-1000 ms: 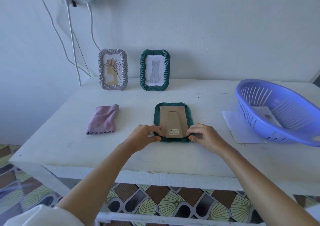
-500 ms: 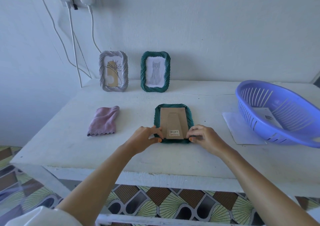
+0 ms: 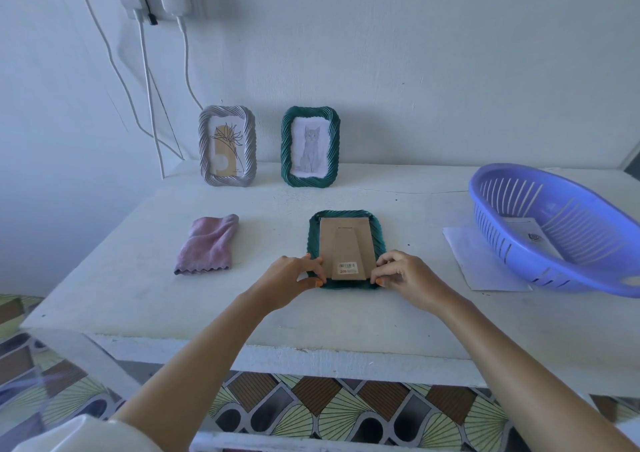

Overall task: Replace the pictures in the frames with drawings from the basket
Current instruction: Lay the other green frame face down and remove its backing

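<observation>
1. A pink cloth [image 3: 207, 244] lies crumpled at the left middle of the white counter [image 3: 138, 278].
2. At the back, against the wall, a grey frame [image 3: 227, 147] stands upright and shows a plant print with a tan shape.
3. Just to its right a green cat frame [image 3: 310, 147] stands upright and holds a pencil drawing of a sitting cat.
4. The left hand [image 3: 291, 278] is at the centre of the picture, its curled fingers [image 3: 313, 282] clamped on the lower left corner of the flat frame [image 3: 346, 240].
5. The flat frame lies face down at the middle of the counter, near the front edge. It has a green twisted-rope rim and a brown cardboard back with a tapered stand flap. A white barcode sticker sits at its lower end.
6. The right hand [image 3: 405, 275] mirrors the left, its curled fingers [image 3: 384, 271] pinching the lower right corner.
7. A white sheet [image 3: 481, 261] lies flat right of centre, partly under the basket.
8. The lilac slatted basket [image 3: 575, 223] sits tilted at the right edge, with a drawing [image 3: 530, 235] inside.
9. Compared with a second ago, the flat frame has stayed in the same spot, and both hands keep the same corners with barely any shift. Everything sits slightly lower in the picture.
</observation>
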Motion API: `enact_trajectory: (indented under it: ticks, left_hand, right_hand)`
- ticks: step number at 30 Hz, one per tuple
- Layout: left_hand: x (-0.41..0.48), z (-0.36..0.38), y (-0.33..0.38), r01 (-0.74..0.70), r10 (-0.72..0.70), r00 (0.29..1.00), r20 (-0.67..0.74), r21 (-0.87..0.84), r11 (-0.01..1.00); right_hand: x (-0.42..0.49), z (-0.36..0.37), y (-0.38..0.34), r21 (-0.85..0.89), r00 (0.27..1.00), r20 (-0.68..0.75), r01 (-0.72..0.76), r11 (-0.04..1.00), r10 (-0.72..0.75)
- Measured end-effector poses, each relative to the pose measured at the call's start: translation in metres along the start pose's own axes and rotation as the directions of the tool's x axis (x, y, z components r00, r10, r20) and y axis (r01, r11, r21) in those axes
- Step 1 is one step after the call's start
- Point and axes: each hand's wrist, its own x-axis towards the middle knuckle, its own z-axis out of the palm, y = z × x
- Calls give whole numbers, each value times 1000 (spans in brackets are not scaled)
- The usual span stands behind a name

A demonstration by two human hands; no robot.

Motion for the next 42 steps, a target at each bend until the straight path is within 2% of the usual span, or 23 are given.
enact_trajectory:
  ticks: [5, 10, 12, 15, 18, 21, 29, 37, 42]
  left_hand:
    - [1, 0, -2, 5, -5, 1000, -6, -24, 1000]
    - [5, -10, -1, 4, -38, 993, -109, -294, 956]
    - [10, -12, -2, 19, -83, 981, -176, -338, 941]
    - [21, -10, -2, 109, -227, 937, -267, -393, 913]
    - [34, -6, 0, 227, -356, 895, -267, -414, 881]
    - [43, -5, 0, 271, -383, 887, -258, -382, 884]
    - [52, -10, 3, 260, -353, 917, -187, -389, 884]
    - [56, -5, 9, 317, -469, 861, -198, -514, 797]
    - [57, -2, 14, 338, -530, 825, -199, -577, 743]
  right_hand:
    - [0, -2, -2, 38, 1000, -1, -31, 999, 32]
    - [3, -13, -9, 135, 996, 11, -91, 987, 90]
    - [7, -17, -11, 129, 993, -3, -120, 984, 122]
    - [18, -20, -13, 157, 981, -89, -155, 975, 170]
    - [33, -18, -13, 170, 952, -163, -232, 958, 259]
    - [44, -13, -13, 202, 918, -199, -304, 931, 343]
    - [53, -5, -17, 285, 873, -246, -350, 892, 421]
    - [54, -4, -21, 348, 823, -263, -406, 845, 504]
    - [54, -1, -25, 316, 809, -277, -433, 844, 519]
